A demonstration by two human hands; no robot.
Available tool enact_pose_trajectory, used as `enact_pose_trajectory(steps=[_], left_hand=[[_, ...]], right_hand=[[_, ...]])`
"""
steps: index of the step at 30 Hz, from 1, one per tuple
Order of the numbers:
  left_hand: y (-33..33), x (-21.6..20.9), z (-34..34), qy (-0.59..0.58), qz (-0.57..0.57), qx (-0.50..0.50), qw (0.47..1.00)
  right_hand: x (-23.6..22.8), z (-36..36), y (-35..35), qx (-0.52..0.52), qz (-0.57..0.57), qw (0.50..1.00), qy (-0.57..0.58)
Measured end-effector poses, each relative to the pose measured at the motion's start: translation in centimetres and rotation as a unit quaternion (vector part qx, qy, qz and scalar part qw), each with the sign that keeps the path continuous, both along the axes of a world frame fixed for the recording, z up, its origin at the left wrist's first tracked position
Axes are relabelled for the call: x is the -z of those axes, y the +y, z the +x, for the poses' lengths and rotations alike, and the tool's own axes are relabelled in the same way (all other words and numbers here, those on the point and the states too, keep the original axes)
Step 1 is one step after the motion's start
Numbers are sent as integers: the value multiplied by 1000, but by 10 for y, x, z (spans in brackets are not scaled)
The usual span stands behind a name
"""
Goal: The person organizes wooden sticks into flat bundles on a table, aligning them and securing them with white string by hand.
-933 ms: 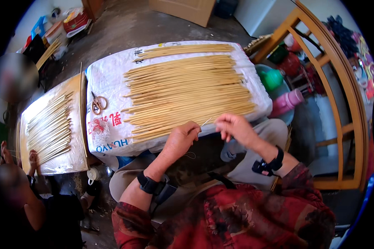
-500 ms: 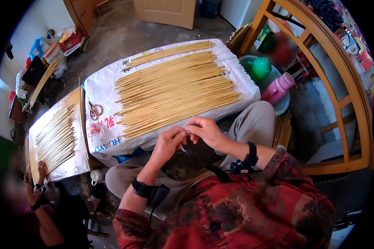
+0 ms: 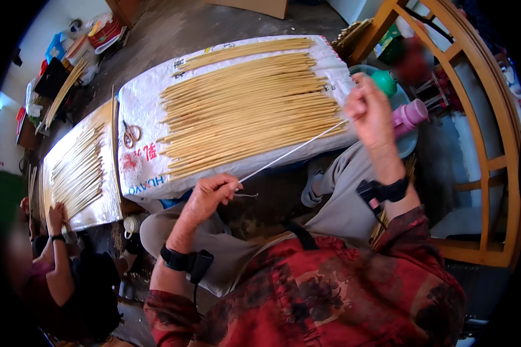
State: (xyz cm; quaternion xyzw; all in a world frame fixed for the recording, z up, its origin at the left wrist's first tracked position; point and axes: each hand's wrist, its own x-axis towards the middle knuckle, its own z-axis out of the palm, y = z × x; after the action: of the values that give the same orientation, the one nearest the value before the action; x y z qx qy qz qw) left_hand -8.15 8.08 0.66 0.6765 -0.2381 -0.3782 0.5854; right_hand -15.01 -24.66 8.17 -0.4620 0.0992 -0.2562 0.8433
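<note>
A thin white string [image 3: 295,149] runs taut and slanting between my hands, over the front edge of the table. My left hand [image 3: 211,194] pinches its lower end above my lap, and a short loose tail hangs beyond the fingers. Raised by the table's right corner, my right hand [image 3: 371,113] is closed on the other end. Behind the string, a wide row of straw-coloured sticks [image 3: 243,113] lies side by side on the white sheeting [image 3: 142,110]. Scissors [image 3: 131,134] with ringed handles and a small tangle of pale string [image 3: 132,166] rest at the sheeting's left side.
At left, a co-worker's hand [image 3: 57,217] touches sticks on a second, lower table [image 3: 111,196]. A basin [image 3: 410,141] holding a pink flask [image 3: 410,117] and a green one [image 3: 385,82] stands right of my table, near a wooden frame [image 3: 477,139].
My hands were together above my lap; now they are far apart with the string stretched between. The right hand rose up and to the right, while the left shifted slightly left.
</note>
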Motion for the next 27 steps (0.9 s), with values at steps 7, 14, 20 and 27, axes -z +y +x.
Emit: enact_pose_trajectory(steps=[7,14,20,27], left_hand=[[46,-3,17,-60,129,-18,990],[67,17,25,-49,165,-22,985],[76,67,15,-472,284,135,823],[-9,134,-82,-233,323,477,783]], right_hand=[[-47,-47,-117,156,-77,983,-54],[-84,-86,-166,167,-189,966,-65],[-93,-72,-104,180,-239,954,-2],[-43,-3,18,-92,-264,956,84]])
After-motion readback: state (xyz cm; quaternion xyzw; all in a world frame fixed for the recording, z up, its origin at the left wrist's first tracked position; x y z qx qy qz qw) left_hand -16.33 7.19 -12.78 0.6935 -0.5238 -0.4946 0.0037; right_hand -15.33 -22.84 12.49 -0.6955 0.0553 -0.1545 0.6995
